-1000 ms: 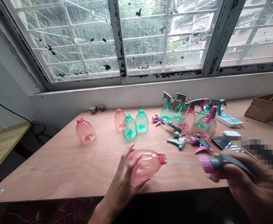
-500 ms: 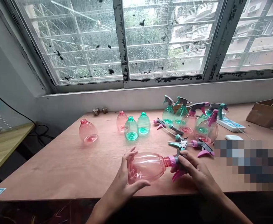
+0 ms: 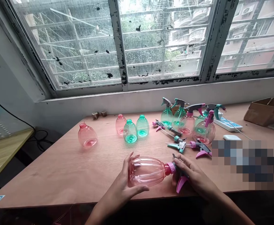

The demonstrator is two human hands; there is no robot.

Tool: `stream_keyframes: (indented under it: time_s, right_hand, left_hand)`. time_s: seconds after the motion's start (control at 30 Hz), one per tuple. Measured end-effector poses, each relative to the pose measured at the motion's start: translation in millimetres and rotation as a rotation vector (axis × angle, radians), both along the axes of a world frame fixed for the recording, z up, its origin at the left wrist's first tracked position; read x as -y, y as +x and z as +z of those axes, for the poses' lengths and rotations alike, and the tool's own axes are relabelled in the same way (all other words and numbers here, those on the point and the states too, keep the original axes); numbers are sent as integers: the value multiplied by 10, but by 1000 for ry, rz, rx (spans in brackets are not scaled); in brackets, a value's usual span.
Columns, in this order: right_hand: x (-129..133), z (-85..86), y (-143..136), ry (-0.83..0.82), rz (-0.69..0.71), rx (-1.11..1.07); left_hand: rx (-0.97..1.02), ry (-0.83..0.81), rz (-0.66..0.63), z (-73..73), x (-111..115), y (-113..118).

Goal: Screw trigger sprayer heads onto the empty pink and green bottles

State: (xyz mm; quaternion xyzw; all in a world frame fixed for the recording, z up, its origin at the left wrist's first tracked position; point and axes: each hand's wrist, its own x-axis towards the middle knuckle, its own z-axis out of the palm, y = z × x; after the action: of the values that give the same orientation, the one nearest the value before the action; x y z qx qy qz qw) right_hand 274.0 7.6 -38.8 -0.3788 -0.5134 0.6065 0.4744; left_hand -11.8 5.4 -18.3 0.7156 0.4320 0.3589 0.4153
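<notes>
A pink transparent bottle lies on its side between my hands, its neck pointing right. My left hand is wrapped round its base. A grey and pink spray head sits at the bottle's neck, its pink collar against the mouth. My right hand grips this spray head, fingers closed and partly hiding it. Beyond my hands lie loose spray heads, one with a pink collar and trigger and one with a teal trigger.
Open bottles stand behind: pink, pink, green and green. Several bottles with spray heads stand at the back right, near a power strip and a cardboard box. A blurred patch covers the right side.
The spray head has turned at the bottle's neck, its pink trigger now lower and further right. My right hand's fingers have shifted with it. The whole view has moved slightly.
</notes>
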Motion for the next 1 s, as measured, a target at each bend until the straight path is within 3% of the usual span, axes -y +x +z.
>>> stream_keyframes:
  time_s: [0.2, 0.43, 0.53, 1.0]
  right_hand:
    - [14, 30, 45, 39, -34, 67]
    - [26, 23, 89, -13, 45, 185]
    - [27, 25, 76, 12, -4, 196]
    - [-4, 4, 92, 65, -43, 240]
  left_hand:
    - [-105, -28, -22, 55, 4, 19]
    - [-203, -40, -3, 87, 47, 38]
    - [-216, -45, 10, 82, 46, 34]
    - [-98, -125, -31, 85, 54, -3]
